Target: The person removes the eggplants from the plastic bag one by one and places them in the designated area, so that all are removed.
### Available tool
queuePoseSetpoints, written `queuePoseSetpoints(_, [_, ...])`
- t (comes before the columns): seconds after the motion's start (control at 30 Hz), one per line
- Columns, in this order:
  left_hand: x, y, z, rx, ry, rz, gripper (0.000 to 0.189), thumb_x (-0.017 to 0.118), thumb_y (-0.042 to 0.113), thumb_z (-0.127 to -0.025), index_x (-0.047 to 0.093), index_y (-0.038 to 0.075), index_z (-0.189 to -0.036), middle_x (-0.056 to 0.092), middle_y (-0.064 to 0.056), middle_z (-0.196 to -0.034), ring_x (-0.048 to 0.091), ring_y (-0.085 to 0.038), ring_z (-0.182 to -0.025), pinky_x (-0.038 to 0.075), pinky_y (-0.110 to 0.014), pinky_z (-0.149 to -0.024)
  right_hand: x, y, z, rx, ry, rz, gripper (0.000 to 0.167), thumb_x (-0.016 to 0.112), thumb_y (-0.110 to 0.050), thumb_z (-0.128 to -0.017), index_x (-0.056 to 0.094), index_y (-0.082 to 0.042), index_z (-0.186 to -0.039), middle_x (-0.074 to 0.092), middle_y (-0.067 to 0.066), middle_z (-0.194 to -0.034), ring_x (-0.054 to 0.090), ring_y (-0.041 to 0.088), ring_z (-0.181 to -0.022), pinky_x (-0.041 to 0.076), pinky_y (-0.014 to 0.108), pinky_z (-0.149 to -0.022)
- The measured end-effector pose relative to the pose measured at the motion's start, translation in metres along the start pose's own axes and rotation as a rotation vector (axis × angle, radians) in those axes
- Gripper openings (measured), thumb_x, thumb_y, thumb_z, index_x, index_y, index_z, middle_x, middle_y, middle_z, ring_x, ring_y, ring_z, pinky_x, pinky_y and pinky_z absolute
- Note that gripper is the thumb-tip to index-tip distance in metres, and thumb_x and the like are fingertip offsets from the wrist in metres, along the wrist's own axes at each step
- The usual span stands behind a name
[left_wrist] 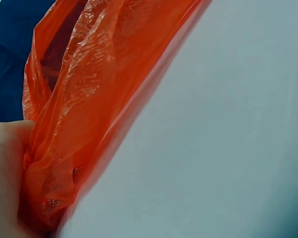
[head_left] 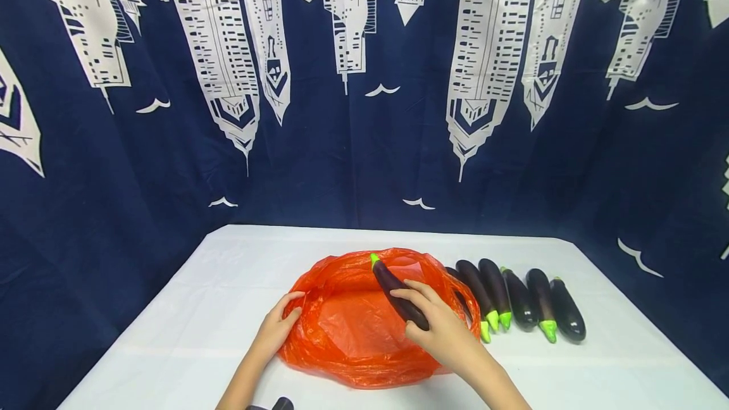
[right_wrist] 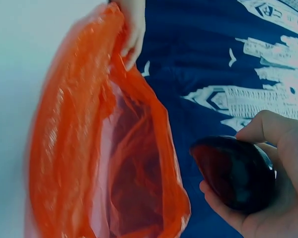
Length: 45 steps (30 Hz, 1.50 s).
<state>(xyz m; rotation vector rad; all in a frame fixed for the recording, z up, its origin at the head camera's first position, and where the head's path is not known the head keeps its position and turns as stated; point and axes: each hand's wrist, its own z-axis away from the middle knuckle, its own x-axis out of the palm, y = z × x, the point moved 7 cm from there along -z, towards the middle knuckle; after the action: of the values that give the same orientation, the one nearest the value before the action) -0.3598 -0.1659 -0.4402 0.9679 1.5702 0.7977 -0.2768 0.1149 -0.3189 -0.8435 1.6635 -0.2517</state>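
Note:
An open red plastic bag (head_left: 342,369) stands on the table with its mouth facing up. My left hand (head_left: 279,328) grips the bag's left rim, and in the left wrist view the red film bunches beside my thumb (left_wrist: 10,139). Over the mouth, my right hand (head_left: 441,328) holds a dark purple eggplant (head_left: 393,286), its green stem end pointing away and to the left. The right wrist view has the glossy rounded end of this eggplant (right_wrist: 236,171) between thumb and fingers, apart from the bag's rim (right_wrist: 171,163).
Right of the bag, several more eggplants (head_left: 515,299) with green stems lie side by side on the white table (head_left: 228,264). A small black object (head_left: 283,403) shows at the front edge. Behind the table hangs a dark blue curtain (head_left: 342,163) printed with white buildings.

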Motion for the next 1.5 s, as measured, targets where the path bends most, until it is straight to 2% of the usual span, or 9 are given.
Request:
queuePoseSetpoints(0.1, [0.001, 0.001, 0.000, -0.001, -0.004, -0.004, 0.033, 0.050, 0.018, -0.092, 0.051, 0.014, -0.125, 0.044, -0.018, -0.136, 0.041, -0.040, -0.124, 0.032, -0.060, -0.099, -0.009, 0.006, 0.000, 0.005, 0.031, 0.001, 0.050, 0.059, -0.008, -0.075, 0.054, -0.036, -0.117, 0.042, -0.004, -0.136, 0.051, 0.023, -0.103, 0.048, 0.034, -0.075])
queuePoseSetpoints(0.23, [0.001, 0.002, 0.001, -0.007, -0.007, -0.010, 0.033, 0.050, 0.018, -0.091, 0.051, 0.014, -0.124, 0.045, -0.018, -0.136, 0.042, -0.039, -0.123, 0.033, -0.060, -0.098, -0.019, 0.012, -0.002, 0.005, 0.052, -0.010, 0.050, 0.058, -0.008, -0.077, 0.053, -0.033, -0.120, 0.042, -0.002, -0.137, 0.050, 0.026, -0.110, 0.051, 0.041, -0.081])
queuePoseSetpoints(0.37, [0.000, 0.002, 0.002, -0.011, -0.004, -0.021, 0.033, 0.050, 0.018, -0.091, 0.051, 0.013, -0.124, 0.045, -0.019, -0.135, 0.042, -0.039, -0.123, 0.032, -0.061, -0.099, -0.029, 0.019, -0.003, -0.006, 0.079, -0.003, 0.051, 0.057, -0.007, -0.078, 0.052, -0.030, -0.122, 0.041, 0.002, -0.139, 0.048, 0.030, -0.117, 0.049, 0.047, -0.086])
queuePoseSetpoints(0.53, [0.000, 0.002, 0.001, -0.005, -0.006, -0.021, 0.033, 0.050, 0.017, -0.091, 0.051, 0.013, -0.124, 0.045, -0.019, -0.136, 0.042, -0.040, -0.123, 0.031, -0.061, -0.099, -0.041, 0.027, -0.005, -0.007, 0.119, -0.012, 0.051, 0.057, -0.005, -0.078, 0.052, -0.025, -0.124, 0.041, 0.007, -0.139, 0.047, 0.035, -0.118, 0.049, 0.051, -0.086])
queuePoseSetpoints(0.83, [0.000, 0.002, 0.001, -0.007, -0.007, -0.010, 0.033, 0.050, 0.016, -0.091, 0.051, 0.013, -0.125, 0.045, -0.019, -0.135, 0.044, -0.038, -0.121, 0.034, -0.060, -0.098, -0.068, 0.051, -0.004, 0.022, 0.144, -0.041, 0.051, 0.056, -0.004, -0.083, 0.045, -0.016, -0.131, 0.032, 0.017, -0.142, 0.042, 0.045, -0.119, 0.049, 0.053, -0.081])
queuePoseSetpoints(0.97, [0.000, 0.002, 0.001, -0.002, -0.005, -0.018, 0.033, 0.050, 0.016, -0.091, 0.051, 0.013, -0.125, 0.045, -0.019, -0.135, 0.043, -0.039, -0.121, 0.033, -0.060, -0.099, -0.083, 0.069, -0.003, 0.064, 0.173, -0.032, 0.051, 0.055, -0.008, -0.086, 0.041, -0.014, -0.134, 0.027, 0.021, -0.144, 0.041, 0.049, -0.118, 0.049, 0.055, -0.079])
queuePoseSetpoints(1.13, [0.000, 0.002, 0.002, -0.003, -0.005, -0.025, 0.033, 0.050, 0.017, -0.091, 0.051, 0.013, -0.125, 0.045, -0.019, -0.135, 0.043, -0.039, -0.121, 0.032, -0.059, -0.099, -0.101, 0.093, 0.001, 0.114, 0.216, 0.006, 0.053, 0.054, -0.011, -0.088, 0.036, -0.011, -0.137, 0.025, 0.027, -0.143, 0.036, 0.051, -0.120, 0.043, 0.062, -0.083])
queuePoseSetpoints(1.5, [0.000, 0.001, 0.001, 0.000, -0.003, -0.027, 0.033, 0.050, 0.018, -0.092, 0.051, 0.014, -0.124, 0.046, -0.019, -0.135, 0.043, -0.039, -0.122, 0.032, -0.060, -0.099, -0.119, 0.133, 0.010, 0.221, 0.264, -0.008, 0.058, 0.050, -0.014, -0.091, 0.024, -0.009, -0.143, 0.021, 0.032, -0.142, 0.033, 0.055, -0.118, 0.040, 0.067, -0.082])
